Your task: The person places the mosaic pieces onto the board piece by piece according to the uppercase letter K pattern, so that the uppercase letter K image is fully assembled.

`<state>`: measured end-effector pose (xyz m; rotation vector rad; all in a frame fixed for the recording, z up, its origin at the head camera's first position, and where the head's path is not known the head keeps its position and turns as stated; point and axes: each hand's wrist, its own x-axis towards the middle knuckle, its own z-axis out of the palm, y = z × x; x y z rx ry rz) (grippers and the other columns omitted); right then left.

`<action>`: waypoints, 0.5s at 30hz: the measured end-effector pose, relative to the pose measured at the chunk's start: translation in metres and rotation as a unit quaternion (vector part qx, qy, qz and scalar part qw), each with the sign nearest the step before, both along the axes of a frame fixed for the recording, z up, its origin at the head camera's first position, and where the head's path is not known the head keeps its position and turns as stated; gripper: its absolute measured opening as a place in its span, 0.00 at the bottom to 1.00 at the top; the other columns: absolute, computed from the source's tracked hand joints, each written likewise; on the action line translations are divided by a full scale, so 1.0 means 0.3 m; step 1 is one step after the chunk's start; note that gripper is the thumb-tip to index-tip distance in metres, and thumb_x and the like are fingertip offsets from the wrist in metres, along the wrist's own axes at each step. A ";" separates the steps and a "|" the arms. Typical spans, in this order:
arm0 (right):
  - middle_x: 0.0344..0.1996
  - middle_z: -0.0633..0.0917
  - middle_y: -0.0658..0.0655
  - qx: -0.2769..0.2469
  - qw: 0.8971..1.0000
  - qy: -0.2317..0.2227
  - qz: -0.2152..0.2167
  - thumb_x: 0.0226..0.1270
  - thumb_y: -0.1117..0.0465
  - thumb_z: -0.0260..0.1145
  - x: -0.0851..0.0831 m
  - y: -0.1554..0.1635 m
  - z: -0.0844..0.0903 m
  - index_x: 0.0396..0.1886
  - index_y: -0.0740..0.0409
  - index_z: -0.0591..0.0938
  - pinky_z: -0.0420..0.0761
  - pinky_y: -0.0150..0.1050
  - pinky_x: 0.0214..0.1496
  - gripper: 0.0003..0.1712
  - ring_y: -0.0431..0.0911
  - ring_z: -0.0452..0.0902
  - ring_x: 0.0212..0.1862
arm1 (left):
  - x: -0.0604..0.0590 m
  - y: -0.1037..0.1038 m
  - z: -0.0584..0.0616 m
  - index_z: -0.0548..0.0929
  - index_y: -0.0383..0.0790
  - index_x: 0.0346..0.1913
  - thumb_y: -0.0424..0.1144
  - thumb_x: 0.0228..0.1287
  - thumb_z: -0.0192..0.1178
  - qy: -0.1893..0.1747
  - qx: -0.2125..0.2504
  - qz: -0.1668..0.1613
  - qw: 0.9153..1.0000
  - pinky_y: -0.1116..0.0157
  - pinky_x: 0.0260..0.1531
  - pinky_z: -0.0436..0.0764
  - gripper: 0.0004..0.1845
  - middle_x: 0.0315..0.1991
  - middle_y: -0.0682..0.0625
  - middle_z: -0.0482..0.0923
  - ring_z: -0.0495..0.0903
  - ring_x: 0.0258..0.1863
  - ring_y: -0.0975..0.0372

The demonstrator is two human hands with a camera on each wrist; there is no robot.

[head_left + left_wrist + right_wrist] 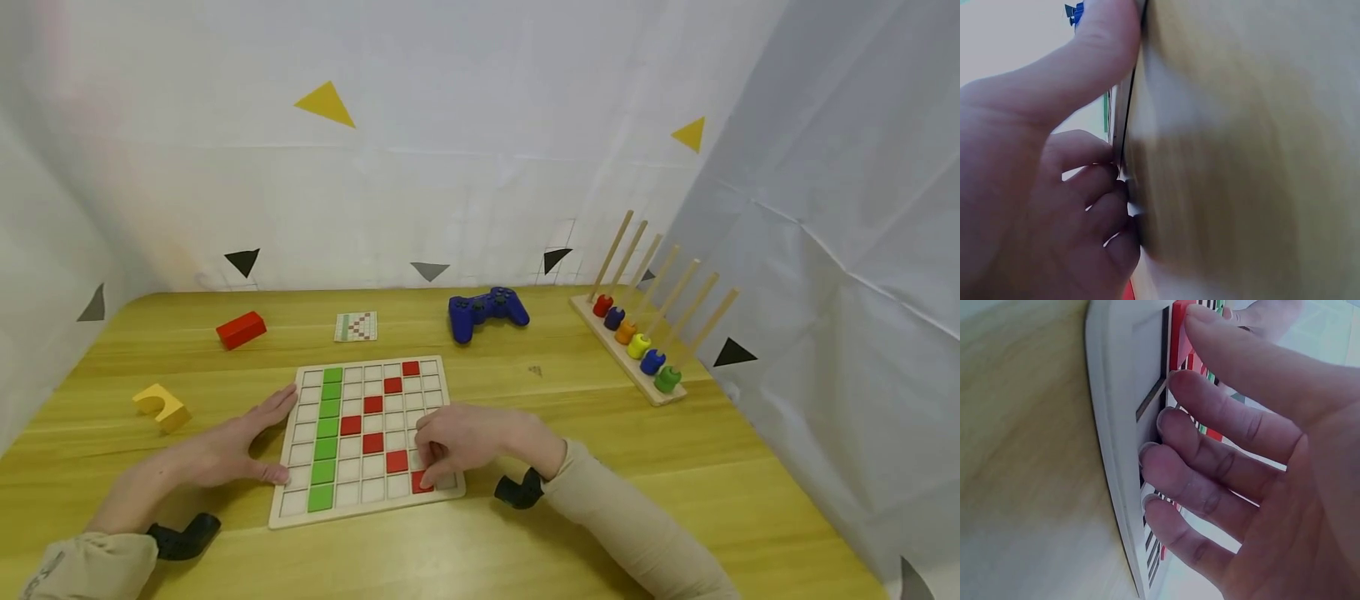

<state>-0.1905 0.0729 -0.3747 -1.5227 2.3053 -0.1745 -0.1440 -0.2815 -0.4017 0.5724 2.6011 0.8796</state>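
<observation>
A yellow-grained wooden counter [525, 542] fills the scene, closed in on three sides by white sheeting stuck with yellow, black and grey triangles. Along its far part lie a red block [241, 329], a small pattern card [356, 327] and a blue game controller [487, 312]; a yellow arch block [161, 407] sits at the left, and at the right stands a peg rack [637, 367] with one coloured bead at the foot of each slanted rod. Near the front edge lies the grid board [352, 500] (white cells, one green column, a red diagonal). The left hand [225, 450] rests flat against the board's left rim, fingers straight and close together. The right hand [465, 442] lies on the board's near right corner, its curled fingers [1210, 434] pressing a red tile [420, 483] there.
</observation>
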 end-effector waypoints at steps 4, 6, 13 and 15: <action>0.30 0.76 0.40 0.002 1.000 0.004 -0.002 0.67 0.46 0.69 0.003 0.005 0.007 0.32 0.46 0.82 0.71 0.21 0.36 0.11 0.32 0.70 0.32 | -0.001 0.004 0.003 0.46 0.33 0.80 0.59 0.53 0.71 0.005 0.001 -0.003 1.000 0.29 0.67 0.48 0.62 0.80 0.31 0.36 0.41 0.75 0.30; 0.30 0.76 0.40 0.000 1.000 0.003 -0.002 0.67 0.46 0.69 0.004 0.008 0.009 0.33 0.46 0.81 0.71 0.21 0.36 0.11 0.32 0.70 0.32 | -0.001 0.005 0.004 0.46 0.33 0.79 0.58 0.54 0.71 0.006 0.002 -0.004 1.000 0.29 0.67 0.48 0.62 0.80 0.31 0.36 0.41 0.75 0.29; 0.34 0.79 0.43 -0.028 0.999 -0.012 -0.011 0.69 0.44 0.67 0.003 0.041 0.018 0.41 0.48 0.83 0.71 0.23 0.39 0.13 0.34 0.71 0.35 | 0.000 0.011 0.008 0.46 0.32 0.79 0.56 0.54 0.72 0.006 0.008 -0.009 1.000 0.29 0.67 0.48 0.61 0.79 0.29 0.36 0.41 0.74 0.29; 0.35 0.79 0.43 -0.039 0.999 -0.012 -0.020 0.69 0.43 0.66 -0.004 0.061 0.019 0.44 0.48 0.83 0.72 0.24 0.39 0.15 0.35 0.71 0.36 | 0.001 0.011 0.009 0.46 0.32 0.79 0.57 0.54 0.71 0.005 0.006 -0.008 1.000 0.29 0.67 0.49 0.61 0.79 0.30 0.36 0.41 0.74 0.29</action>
